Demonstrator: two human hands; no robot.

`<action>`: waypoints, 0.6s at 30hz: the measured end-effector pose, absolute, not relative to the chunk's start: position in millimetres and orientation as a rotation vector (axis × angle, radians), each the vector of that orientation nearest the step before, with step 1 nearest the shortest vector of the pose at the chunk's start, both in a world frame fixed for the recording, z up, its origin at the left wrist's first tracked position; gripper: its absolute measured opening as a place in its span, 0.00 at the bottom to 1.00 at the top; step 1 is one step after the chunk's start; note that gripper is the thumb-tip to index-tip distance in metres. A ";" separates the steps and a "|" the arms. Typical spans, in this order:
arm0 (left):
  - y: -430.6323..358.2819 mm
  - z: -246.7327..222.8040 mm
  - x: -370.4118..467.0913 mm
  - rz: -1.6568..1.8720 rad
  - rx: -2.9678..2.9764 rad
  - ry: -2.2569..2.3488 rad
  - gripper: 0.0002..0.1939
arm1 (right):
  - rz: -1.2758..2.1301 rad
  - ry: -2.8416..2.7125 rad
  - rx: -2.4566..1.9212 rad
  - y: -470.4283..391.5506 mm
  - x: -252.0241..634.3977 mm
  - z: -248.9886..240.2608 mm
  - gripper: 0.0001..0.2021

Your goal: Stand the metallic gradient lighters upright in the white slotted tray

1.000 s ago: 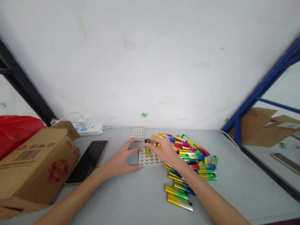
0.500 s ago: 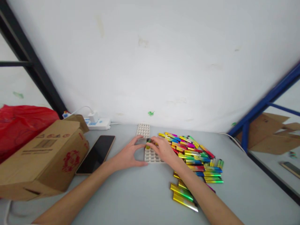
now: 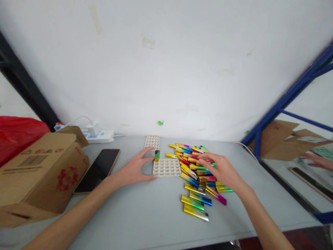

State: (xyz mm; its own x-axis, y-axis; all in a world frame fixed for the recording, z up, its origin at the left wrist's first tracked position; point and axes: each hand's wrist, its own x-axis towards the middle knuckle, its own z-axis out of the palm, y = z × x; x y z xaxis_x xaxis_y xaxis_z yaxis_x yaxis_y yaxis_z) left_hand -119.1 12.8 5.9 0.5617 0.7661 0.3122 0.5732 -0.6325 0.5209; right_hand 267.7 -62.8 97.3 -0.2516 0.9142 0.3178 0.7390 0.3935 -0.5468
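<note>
My left hand is spread in a C at the left side of a white tray with rows of sockets. Its thumb reaches the tray's near left corner, and a fingertip comes up beside a green and gold lighter. That lighter stands upright at the tray's far left corner. My right hand hovers over a heap of shiny two-tone lighters, thumb and fingers slightly apart and pointing left. A green-ended lighter shows beneath its fingers; contact is hard to make out.
A second socketed tray lies behind, toward the wall. On the left are a phone, a cardboard box, a red bag and a power strip. Beyond the blue frame, another person's hand shows.
My right hand has left the upright lighter and moved right, over the heap. My left hand stays beside the tray. The whole view has shifted slightly.
</note>
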 end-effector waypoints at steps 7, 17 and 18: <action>14.5 13.5 -122.3 0.705 2.459 1.083 0.34 | 0.318 -2.032 -1.488 -137.4 289.7 76.5 0.11; 21.0 20.1 -128.3 0.724 2.498 1.070 0.32 | 0.293 -2.105 -1.459 -209.9 255.1 22.4 0.08; 20.9 20.6 -128.4 0.723 2.495 1.061 0.32 | 0.252 -2.118 -1.460 -210.9 251.7 17.4 0.08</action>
State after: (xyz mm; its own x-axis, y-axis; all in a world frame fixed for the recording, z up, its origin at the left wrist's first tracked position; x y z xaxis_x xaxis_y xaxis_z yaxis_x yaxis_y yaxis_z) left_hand -128.4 20.9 20.6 0.5927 0.7387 0.3211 0.5688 -0.6661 0.4825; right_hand 251.7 -210.9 17.4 -0.2590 0.9073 0.3313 0.8043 0.3925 -0.4461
